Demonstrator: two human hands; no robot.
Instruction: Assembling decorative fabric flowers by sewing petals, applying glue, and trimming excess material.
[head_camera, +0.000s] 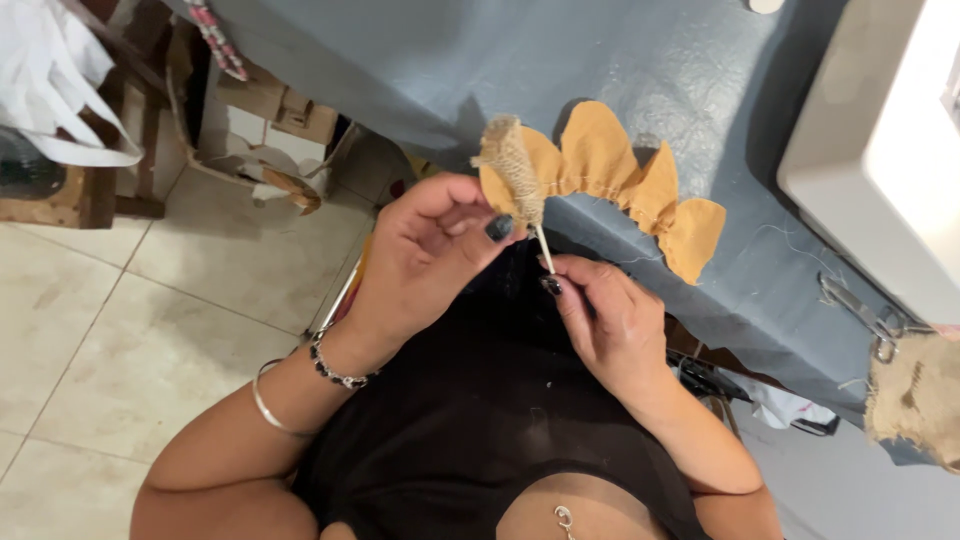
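She's got a thin pale stick wrapped in coarse jute twine (517, 170) held up over the near edge of the blue cloth-covered table (700, 80). Her left hand (425, 250) pinches the mustard-yellow scalloped fabric strip (610, 165) against the twine; her right hand (605, 315) grips the bare stick end between fingertips.

It looked like a home sewing corner: a white sewing machine (880, 130) stood on the blue-covered table (420, 60), scissors (862, 310) and burlap scraps (915, 395) nearby, cardboard boxes (285, 110) on the tiled floor (120, 310)
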